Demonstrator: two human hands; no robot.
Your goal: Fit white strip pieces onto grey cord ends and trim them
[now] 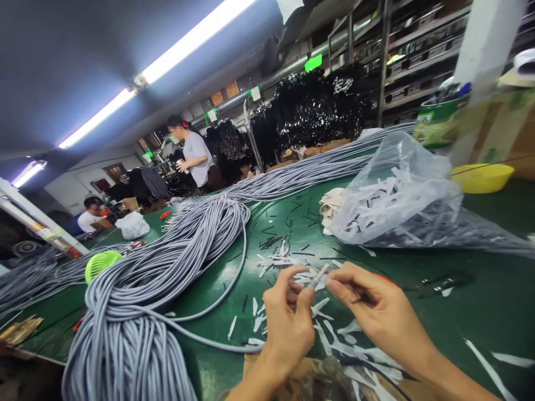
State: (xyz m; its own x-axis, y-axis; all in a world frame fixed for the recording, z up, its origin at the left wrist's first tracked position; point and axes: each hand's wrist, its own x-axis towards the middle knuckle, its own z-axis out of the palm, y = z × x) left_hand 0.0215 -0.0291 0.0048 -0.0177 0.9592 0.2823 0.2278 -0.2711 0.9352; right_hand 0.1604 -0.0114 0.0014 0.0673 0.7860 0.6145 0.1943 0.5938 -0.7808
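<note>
A grey cable (217,342) runs from the big coil to my left hand (288,317), whose thumb and fingers pinch its end upright. The tip of the cable (321,275) shows a whitish piece between my two hands. My right hand (371,306) is closed just beside that tip, thumb against forefinger. Something dark shows in its curled fingers, too blurred to name. Around and below both hands lie white strips (324,337) and short dark bits (271,242) on the green tabletop (217,367).
Coiled grey cables (167,267) fill the left side and stretch across the back. A clear plastic bag (401,195) of white scraps stands at right, near a yellow bowl (482,178) and green tin (438,120). A person (196,156) stands beyond; another (90,217) is farther left.
</note>
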